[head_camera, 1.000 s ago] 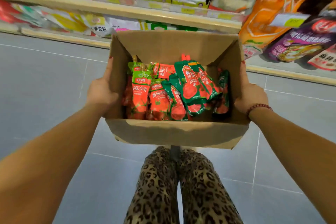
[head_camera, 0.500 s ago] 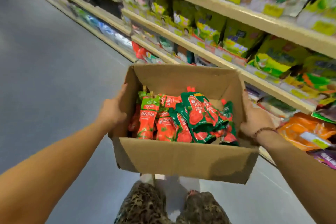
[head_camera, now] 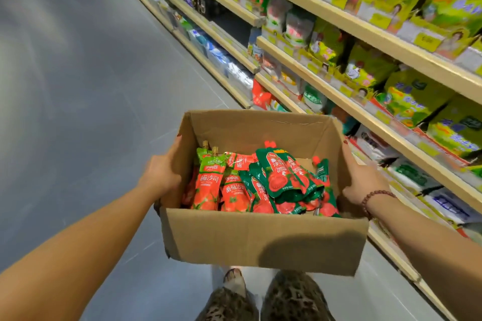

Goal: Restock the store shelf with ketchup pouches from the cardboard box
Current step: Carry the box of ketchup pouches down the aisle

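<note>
1. An open brown cardboard box (head_camera: 260, 240) is held in the air above the grey tiled floor (head_camera: 78, 86), beside the wood-edged store shelf (head_camera: 365, 112).
2. Red-and-green spouted ketchup pouches (head_camera: 260, 182) lie heaped inside the box.
3. The left hand (head_camera: 161, 174) grips the box's left wall and the right hand (head_camera: 362, 182) its right wall. The thumbs lie up along the walls; the other fingers are hidden.

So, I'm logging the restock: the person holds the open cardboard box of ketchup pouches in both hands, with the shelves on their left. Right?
Not quite. The head view shows the shelves on the person's right, not left. The rest stands: left hand and right hand hold the open cardboard box of ketchup pouches.
</note>
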Demonstrator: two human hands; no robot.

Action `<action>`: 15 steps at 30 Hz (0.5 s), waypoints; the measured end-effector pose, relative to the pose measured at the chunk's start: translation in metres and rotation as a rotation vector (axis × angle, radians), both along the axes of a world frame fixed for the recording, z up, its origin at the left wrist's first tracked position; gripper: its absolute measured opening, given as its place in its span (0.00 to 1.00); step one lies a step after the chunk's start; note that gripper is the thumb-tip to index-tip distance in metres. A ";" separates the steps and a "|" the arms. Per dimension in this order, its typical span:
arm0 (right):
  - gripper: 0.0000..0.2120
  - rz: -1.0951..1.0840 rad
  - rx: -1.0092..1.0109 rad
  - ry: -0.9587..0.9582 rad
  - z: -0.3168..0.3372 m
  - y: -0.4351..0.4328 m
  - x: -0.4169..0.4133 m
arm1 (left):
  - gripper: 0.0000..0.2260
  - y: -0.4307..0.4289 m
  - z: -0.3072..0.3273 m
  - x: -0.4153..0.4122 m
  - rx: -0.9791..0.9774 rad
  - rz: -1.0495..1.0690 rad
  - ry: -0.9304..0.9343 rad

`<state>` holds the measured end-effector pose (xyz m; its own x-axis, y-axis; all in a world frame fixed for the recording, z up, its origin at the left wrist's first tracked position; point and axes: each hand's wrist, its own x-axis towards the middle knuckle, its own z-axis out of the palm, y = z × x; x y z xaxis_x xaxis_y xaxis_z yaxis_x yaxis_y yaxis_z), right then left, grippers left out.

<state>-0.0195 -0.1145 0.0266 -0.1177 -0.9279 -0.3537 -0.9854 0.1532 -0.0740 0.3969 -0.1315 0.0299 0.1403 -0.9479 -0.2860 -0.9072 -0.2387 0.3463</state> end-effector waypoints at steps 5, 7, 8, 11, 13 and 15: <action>0.53 0.040 -0.003 -0.097 -0.010 -0.072 0.044 | 0.43 -0.047 -0.005 0.043 0.028 0.055 -0.037; 0.52 0.077 0.016 -0.131 -0.015 -0.110 0.056 | 0.43 -0.072 -0.008 0.055 0.042 0.084 -0.057; 0.52 0.100 0.030 -0.141 -0.017 -0.130 0.062 | 0.43 -0.084 -0.009 0.060 0.056 0.106 -0.064; 0.53 0.122 0.071 -0.179 -0.019 -0.183 0.080 | 0.43 -0.119 -0.009 0.075 0.080 0.140 -0.084; 0.54 0.123 0.093 -0.178 -0.019 -0.216 0.092 | 0.43 -0.141 -0.008 0.085 0.073 0.169 -0.080; 0.54 0.123 0.111 -0.160 -0.016 -0.250 0.104 | 0.43 -0.163 -0.008 0.095 0.069 0.181 -0.081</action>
